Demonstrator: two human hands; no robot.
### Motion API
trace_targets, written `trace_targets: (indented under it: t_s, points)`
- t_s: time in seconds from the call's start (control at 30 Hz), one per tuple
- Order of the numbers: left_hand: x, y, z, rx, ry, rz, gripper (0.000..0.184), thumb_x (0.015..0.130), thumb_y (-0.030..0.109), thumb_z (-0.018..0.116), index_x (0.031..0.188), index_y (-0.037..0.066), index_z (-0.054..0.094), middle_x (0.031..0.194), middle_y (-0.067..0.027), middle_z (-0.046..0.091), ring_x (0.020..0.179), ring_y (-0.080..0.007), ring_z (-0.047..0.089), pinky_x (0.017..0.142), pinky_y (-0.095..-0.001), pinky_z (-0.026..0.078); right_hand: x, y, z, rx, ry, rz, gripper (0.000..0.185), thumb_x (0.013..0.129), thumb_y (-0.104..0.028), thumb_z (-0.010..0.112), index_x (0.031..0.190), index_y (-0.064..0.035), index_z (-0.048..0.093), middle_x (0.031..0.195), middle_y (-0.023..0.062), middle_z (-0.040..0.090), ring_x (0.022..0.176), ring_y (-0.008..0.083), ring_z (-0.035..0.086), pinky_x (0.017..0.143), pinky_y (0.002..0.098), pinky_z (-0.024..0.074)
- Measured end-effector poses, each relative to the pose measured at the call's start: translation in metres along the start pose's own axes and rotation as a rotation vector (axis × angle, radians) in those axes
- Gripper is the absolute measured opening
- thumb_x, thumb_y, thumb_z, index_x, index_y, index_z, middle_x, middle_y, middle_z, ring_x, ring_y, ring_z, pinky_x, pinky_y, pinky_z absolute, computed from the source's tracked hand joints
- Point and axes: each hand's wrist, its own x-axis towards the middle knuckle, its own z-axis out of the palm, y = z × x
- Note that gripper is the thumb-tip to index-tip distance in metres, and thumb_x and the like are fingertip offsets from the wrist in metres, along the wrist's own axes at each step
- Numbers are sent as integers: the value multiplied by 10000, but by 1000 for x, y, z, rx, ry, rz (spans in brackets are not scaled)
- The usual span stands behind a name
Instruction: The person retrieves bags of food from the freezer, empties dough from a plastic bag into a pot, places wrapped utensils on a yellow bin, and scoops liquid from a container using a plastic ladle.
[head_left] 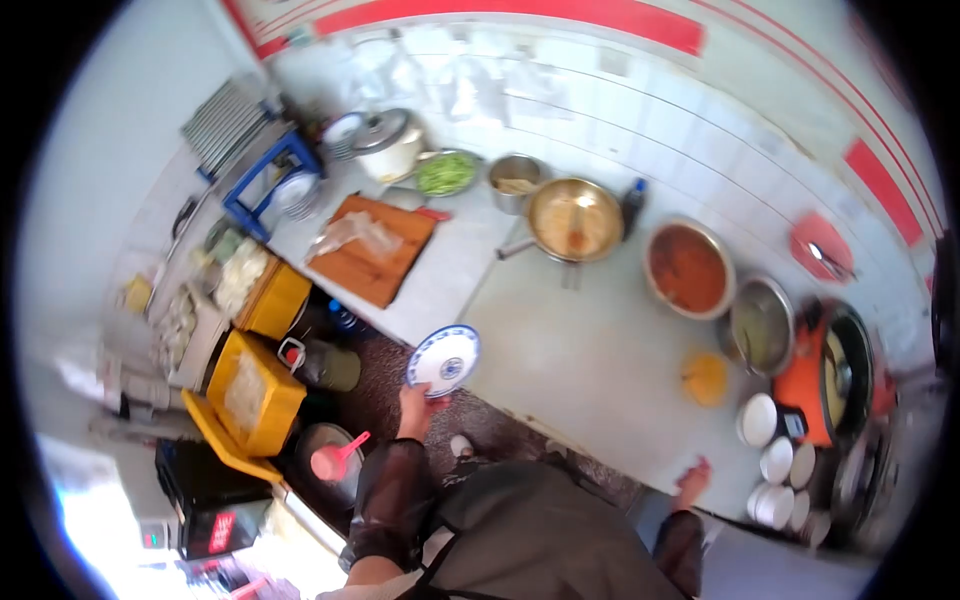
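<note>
Currently the left hand [417,404] is holding a blue-and-white plate [447,358] by its near rim; those fingers are pressing together on the edge, leaving the patterned centre showing. The plate is hovering beside the table [590,340], close to its front corner and below the brown board [365,250]. Meanwhile the right hand [690,484] is hanging at the table's near edge, not far from the white bowls [772,505]; its fingers are blurring too much to tell how far open they are or whether they are gripping anything. Apparently the step in hand is carrying the plate; any next move is probably calling for a steady rim hold and clearance from the table's edge.
</note>
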Motion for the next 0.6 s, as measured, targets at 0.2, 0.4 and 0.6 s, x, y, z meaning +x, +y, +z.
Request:
trace_targets:
  t_s: [0.2,0.4,0.6]
  points:
    - [34,11,-33,81,-97,58,386,824,11,449,1196,-42,362,959,-230,580,633,-325,645,450,-397,576,-238,-135,352,-90,-1150,429,379,945,-311,470,1219,-51,451,809,70,589,603,136,549,557,280,490]
    - [73,83,-113,187,-233,158,529,886,188,540,1308,12,273,1132,-176,504,945,-311,584,676,-428,553,-328,-119,522,-131,-1356,330,270,909,-145,456,1138,-1,451,833,126,606,565,176,579,465,296,484]
    - [121,151,-286,-145,-223,-26,772,905,446,500,1417,13,117,1325,-201,376,1238,-314,384,946,-493,420,-375,-104,709,-22,-1238,318,327,835,-52,494,1151,-43,411,756,122,553,452,209,513,370,321,429]
